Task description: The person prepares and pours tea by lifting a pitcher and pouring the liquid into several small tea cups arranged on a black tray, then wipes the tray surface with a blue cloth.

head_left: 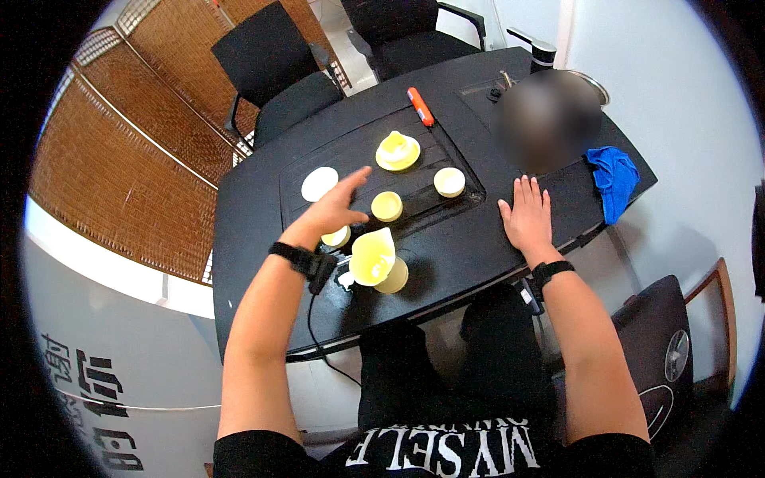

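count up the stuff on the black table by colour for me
Yellow: 5, a pitcher, a lidded bowl and three small cups
White: 1, a round saucer
Orange: 1, a pen-like stick
Blue: 1, a cloth
Total: 8

The left hand hovers over the cups; the right hand lies flat on the table.

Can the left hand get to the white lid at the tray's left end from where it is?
Probably yes: the left hand hovers open just right of the white lid, nothing between them.
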The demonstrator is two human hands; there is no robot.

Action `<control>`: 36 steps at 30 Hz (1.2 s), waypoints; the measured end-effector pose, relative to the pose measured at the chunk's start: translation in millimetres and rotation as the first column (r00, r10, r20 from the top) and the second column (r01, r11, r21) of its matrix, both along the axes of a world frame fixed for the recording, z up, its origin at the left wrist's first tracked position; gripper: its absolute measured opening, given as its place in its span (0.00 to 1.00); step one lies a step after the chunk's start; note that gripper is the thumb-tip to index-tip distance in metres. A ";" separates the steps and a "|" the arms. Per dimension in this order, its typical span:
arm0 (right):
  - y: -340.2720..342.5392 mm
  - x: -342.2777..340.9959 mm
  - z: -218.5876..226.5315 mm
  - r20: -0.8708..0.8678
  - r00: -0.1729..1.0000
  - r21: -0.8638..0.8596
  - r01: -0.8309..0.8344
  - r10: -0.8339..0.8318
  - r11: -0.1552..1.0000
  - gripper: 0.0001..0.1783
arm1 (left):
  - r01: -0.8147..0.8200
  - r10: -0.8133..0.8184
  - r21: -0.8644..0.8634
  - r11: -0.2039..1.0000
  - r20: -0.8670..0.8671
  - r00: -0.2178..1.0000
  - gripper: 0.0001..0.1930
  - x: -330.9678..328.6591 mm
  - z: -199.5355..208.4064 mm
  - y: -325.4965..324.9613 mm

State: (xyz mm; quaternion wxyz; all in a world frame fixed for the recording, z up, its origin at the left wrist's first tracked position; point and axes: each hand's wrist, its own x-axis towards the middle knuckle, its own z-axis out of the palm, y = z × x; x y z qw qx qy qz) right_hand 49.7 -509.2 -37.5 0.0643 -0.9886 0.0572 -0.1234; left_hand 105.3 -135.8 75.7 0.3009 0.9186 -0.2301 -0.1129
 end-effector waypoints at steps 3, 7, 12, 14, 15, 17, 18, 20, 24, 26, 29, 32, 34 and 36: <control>3.6 0.9 1.1 0.002 1.000 0.017 -0.021 0.021 1.000 0.36 | -0.237 0.233 -0.259 0.936 -0.047 0.971 0.41 -20.9 11.8 29.3; -4.1 -1.9 -0.4 0.024 1.000 0.029 -0.011 0.010 1.000 0.36 | -0.412 0.365 -0.572 0.709 -0.202 0.909 0.37 -83.8 16.6 27.5; -5.3 1.3 -3.2 0.075 0.997 0.045 -0.025 0.022 0.999 0.38 | -0.416 0.461 -0.275 0.867 0.123 0.879 0.55 -156.3 -16.5 -13.5; -9.5 3.0 -7.3 0.127 0.992 0.110 -0.027 0.013 0.994 0.39 | -0.381 0.420 -0.179 0.907 0.316 0.851 0.57 -155.3 -21.4 -34.1; -8.8 0.1 -4.1 0.150 0.989 0.176 -0.040 0.014 0.984 0.38 | -0.395 0.427 -0.164 0.904 0.351 0.833 0.57 -156.5 -17.4 -43.7; -17.9 -0.6 -3.9 0.253 0.966 0.374 -0.139 0.043 0.917 0.36 | -0.419 0.432 -0.119 0.900 0.371 0.822 0.57 -149.4 -16.7 -57.5; -32.3 -4.4 -3.5 0.310 0.948 0.384 -0.191 0.068 0.903 0.36 | -0.422 0.423 -0.088 0.902 0.371 0.827 0.56 -147.8 -18.0 -65.7; -44.9 -2.9 0.0 0.432 0.892 0.411 -0.326 0.133 0.851 0.35 | -0.453 0.427 -0.026 0.891 0.383 0.819 0.55 -147.7 -16.1 -72.9; -143.8 10.7 49.2 0.573 0.818 0.131 -0.139 0.040 0.982 0.31 | -0.495 0.440 0.007 0.869 0.446 0.780 0.52 -147.7 -24.9 -71.0; -192.2 12.6 61.9 0.334 0.921 0.074 0.187 -0.201 0.980 0.39 | -0.509 0.438 0.012 0.861 0.492 0.752 0.51 -148.2 -24.8 -69.6; -240.0 16.9 40.8 0.024 0.959 0.112 0.278 -0.282 0.954 0.52 | -0.523 0.513 -0.085 0.848 0.380 0.770 0.51 -148.3 -17.5 -69.0; -276.6 33.9 10.6 0.095 0.983 0.087 0.150 -0.158 0.985 0.35 | -0.523 0.533 -0.138 0.841 0.381 0.756 0.52 -146.1 -14.9 -68.9; -256.5 27.1 18.9 0.112 0.987 0.074 0.104 -0.112 0.992 0.29 | -0.549 0.574 -0.183 0.815 0.380 0.725 0.51 -152.6 -5.2 -56.9; -254.9 21.0 19.2 0.180 0.982 0.165 0.029 -0.059 0.986 0.25 | -0.582 0.621 -0.218 0.783 0.318 0.716 0.51 -160.0 20.8 -56.2</control>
